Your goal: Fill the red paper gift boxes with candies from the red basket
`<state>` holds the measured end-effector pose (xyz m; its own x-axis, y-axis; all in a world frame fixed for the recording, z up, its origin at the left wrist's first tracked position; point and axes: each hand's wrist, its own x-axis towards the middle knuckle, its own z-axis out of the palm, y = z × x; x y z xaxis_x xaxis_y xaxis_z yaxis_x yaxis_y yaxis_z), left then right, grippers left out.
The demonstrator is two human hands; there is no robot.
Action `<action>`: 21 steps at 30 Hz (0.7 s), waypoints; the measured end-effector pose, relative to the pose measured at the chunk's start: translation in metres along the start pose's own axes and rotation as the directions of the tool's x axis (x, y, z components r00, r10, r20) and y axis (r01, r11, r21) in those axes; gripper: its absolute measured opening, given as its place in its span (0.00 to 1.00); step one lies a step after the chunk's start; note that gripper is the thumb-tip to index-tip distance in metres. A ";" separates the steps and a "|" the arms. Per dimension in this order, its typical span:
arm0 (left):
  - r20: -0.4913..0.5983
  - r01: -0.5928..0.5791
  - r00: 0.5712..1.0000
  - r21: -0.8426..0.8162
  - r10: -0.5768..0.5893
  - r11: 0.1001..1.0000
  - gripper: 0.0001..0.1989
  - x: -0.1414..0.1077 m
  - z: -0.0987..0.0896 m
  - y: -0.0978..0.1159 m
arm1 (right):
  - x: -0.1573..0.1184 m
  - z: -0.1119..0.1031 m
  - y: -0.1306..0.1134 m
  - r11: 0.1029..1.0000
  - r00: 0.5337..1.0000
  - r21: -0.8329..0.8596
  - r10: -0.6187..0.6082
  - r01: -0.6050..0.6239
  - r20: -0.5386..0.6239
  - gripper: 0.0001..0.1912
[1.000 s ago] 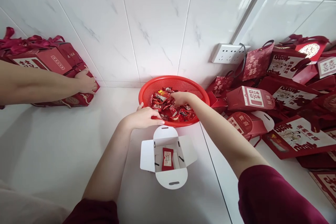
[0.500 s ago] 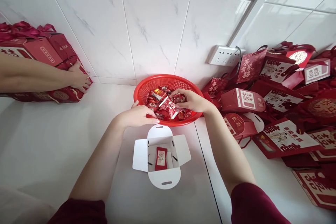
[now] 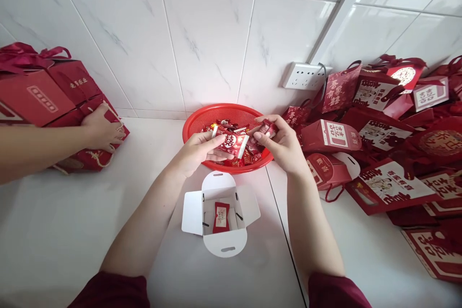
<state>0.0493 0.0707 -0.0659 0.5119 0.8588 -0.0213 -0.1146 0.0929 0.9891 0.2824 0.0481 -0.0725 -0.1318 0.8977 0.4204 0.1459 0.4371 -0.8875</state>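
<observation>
My left hand (image 3: 200,151) is closed on a red wrapped candy (image 3: 231,142) with white ends, held over the near part of a red plastic basket (image 3: 202,114). At the basket's right rim, my right hand (image 3: 283,144) pinches a smaller dark red wrapped candy (image 3: 267,128). Several more wrapped candies (image 3: 249,156) lie in the basket. Just in front of it stands a white gift box (image 3: 224,245) with its flaps spread. Inside the box rests a red packet (image 3: 221,217) with a pale label.
Red gift boxes (image 3: 390,134) are piled at the right. At the left, another person's hand (image 3: 99,130) rests on red ribboned boxes (image 3: 68,84). A white socket strip (image 3: 305,76) sits on the tiled wall behind. A dark seam crosses the table right of the white box.
My left hand has moved from the basket's near rim to hold the white-ended candy. My right hand has shifted right with a smaller candy. The other person's arm and boxes appear lower.
</observation>
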 end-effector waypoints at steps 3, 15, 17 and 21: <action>-0.016 -0.025 1.000 -0.080 0.024 0.996 0.14 -0.001 0.004 0.001 | 0.002 0.006 0.007 0.969 0.995 -0.239 0.035 -0.056 -0.090 0.18; -0.134 -0.220 0.969 -0.068 0.210 0.973 0.11 -0.011 0.015 0.010 | -0.012 0.029 -0.022 1.000 1.000 0.015 -0.021 0.021 0.020 0.16; -0.162 -0.239 0.960 -0.043 0.229 0.970 0.12 -0.012 0.018 0.010 | -0.012 0.030 -0.021 0.999 0.998 0.016 0.047 -0.048 0.047 0.15; -0.119 -0.166 0.980 -0.055 0.159 0.985 0.13 -0.014 0.021 0.009 | -0.011 0.031 -0.019 0.982 0.981 0.137 0.107 -0.130 0.162 0.15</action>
<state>0.0587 0.0492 -0.0539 0.3824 0.9163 0.1189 -0.2446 -0.0237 0.9693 0.2503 0.0287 -0.0662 -0.2722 0.9186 0.2866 0.0261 0.3048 -0.9521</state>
